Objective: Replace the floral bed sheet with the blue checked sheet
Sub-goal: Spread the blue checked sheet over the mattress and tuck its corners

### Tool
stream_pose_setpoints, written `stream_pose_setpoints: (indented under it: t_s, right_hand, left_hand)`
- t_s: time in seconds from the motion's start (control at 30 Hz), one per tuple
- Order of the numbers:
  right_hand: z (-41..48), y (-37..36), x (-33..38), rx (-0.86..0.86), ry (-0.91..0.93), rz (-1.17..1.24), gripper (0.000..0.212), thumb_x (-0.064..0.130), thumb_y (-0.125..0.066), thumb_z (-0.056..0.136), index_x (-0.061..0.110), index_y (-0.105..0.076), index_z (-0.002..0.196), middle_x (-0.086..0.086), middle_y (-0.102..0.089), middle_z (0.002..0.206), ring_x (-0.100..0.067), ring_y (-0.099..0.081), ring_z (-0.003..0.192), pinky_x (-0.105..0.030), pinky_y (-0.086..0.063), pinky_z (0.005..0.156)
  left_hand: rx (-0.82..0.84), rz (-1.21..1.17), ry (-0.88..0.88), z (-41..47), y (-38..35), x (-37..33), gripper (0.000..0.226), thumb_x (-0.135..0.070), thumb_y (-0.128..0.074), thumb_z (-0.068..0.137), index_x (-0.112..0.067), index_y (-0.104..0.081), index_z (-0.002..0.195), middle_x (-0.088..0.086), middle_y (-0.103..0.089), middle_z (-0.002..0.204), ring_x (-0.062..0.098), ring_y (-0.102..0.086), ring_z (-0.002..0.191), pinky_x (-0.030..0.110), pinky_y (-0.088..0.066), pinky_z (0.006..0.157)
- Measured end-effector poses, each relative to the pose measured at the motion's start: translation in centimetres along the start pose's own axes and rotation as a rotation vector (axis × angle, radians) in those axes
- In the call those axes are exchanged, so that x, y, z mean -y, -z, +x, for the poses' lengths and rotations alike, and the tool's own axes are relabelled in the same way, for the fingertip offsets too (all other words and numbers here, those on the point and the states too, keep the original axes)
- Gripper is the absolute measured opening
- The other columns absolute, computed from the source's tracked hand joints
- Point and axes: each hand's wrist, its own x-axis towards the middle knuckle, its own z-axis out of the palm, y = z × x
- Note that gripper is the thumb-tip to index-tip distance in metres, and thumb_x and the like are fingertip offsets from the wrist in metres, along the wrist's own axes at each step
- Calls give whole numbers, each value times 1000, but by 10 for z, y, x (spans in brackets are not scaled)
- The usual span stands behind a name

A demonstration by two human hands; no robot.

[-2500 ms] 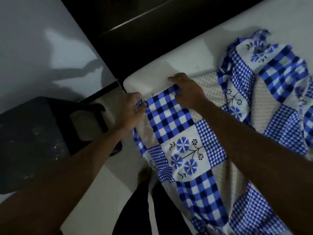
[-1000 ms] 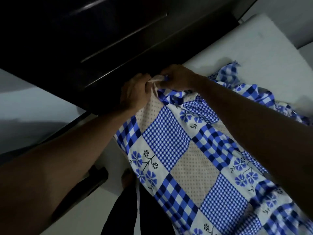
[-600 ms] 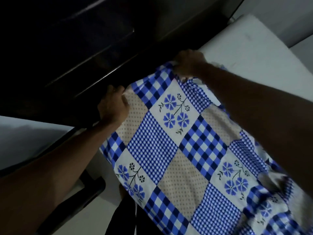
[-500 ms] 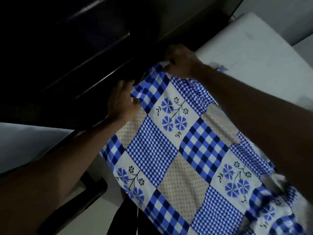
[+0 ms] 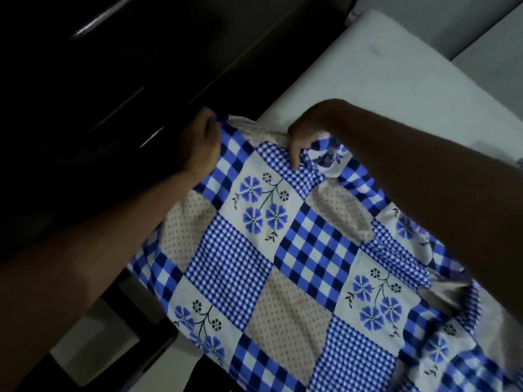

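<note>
Holds the blue checked sheet (image 5: 283, 264) with both hands. Grips its top corner in the left hand (image 5: 198, 148), with fingers curled tight round the edge of the cloth, right up next to the dark wooden panel (image 5: 113, 80). Pinches a bunch of the same cloth in the right hand (image 5: 304, 137), with fingers bent down and closed on a raised fold. Has the two hands apart, with a short strip of the sheet's top edge between them.

Has the sheet laid over the near corner of the white mattress (image 5: 396, 86), mostly flat in the middle. Shows squares of big blue checks, small blue checks, blue flowers and tan dots, all facing up. Gets bumpy and bunched on the right side, under the right arm. Leaves the far part of the mattress bare and white. Hangs down a little over the side of the bed at the lower left, above the pale floor (image 5: 85, 346). Too dark to tell much about the panel beyond a few shiny lines.
</note>
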Motion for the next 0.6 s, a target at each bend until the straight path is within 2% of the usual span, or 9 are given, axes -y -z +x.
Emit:
stream_pose_setpoints:
  t_s: [0.07,0.13,0.2,0.27,0.33,0.4,0.5,0.53,0.6]
  right_hand:
    - [-4,7,-26,37,-76,-69,30,28,-85,74,6,-73,89,-10,-62,88,-22,-59,74,-25,-51,60]
    - [-13,21,-47,-88,-89,-200,28,35,-84,74,9,-75,82,-5,-62,79,-19,-54,69,-26,-43,62]
    - [-18,40,-69,-386,-84,-151,29,37,-78,79,13,-75,96,-8,-66,88,-27,-60,80,-31,-46,69]
    - [-24,53,-89,-779,-110,-16,31,41,-66,84,24,-73,109,-11,-68,109,-35,-63,102,-38,-50,84]
    - [-27,61,-102,-1113,-163,210,31,37,-53,88,26,-72,110,-10,-69,113,-37,-63,105,-38,-50,86]
    - [-25,58,-108,-1292,-155,423,33,33,-47,89,27,-71,111,-5,-71,112,-32,-63,107,-35,-49,85]
    - [-5,31,-118,-1113,-141,338,31,39,-57,88,30,-68,116,-4,-68,117,-28,-59,115,-38,-50,90]
    - [3,19,-125,-987,-163,306,40,43,-63,88,31,-63,126,-7,-64,124,-30,-56,119,-40,-49,94]
    - [20,0,-136,-739,-207,474,62,46,-71,86,27,-49,142,-11,-56,136,-32,-53,124,-41,-46,100]
  left_hand:
    - [-35,116,-117,-5,1,4,31,-30,-38,95,-5,-55,98,17,-55,80,31,-52,72,41,-36,66]
    - [-31,236,-196,-8,-1,6,34,-28,-39,97,0,-56,106,26,-58,85,39,-56,73,40,-34,62]
    - [-28,345,-173,-3,-2,7,29,-24,-41,99,0,-55,107,29,-60,89,44,-59,77,45,-40,62]
    - [-24,369,-22,7,-4,4,29,-22,-41,102,0,-53,117,31,-61,106,48,-60,95,51,-46,77]
    - [-21,370,96,14,-9,1,36,-20,-40,103,-2,-47,133,31,-58,123,49,-57,110,52,-45,89]
    - [-31,358,123,15,-16,1,40,-17,-43,100,-10,-42,139,29,-61,120,47,-60,103,55,-50,85]
    - [-15,390,-21,14,-31,1,54,-9,-56,85,-15,-44,138,23,-58,125,45,-57,107,56,-49,88]
    - [-4,424,-98,15,-37,-1,59,-7,-60,79,-13,-47,136,20,-55,129,43,-52,115,55,-45,92]
    - [25,446,-200,21,-48,-9,62,-6,-64,71,-12,-52,131,15,-53,131,40,-47,120,52,-41,94]
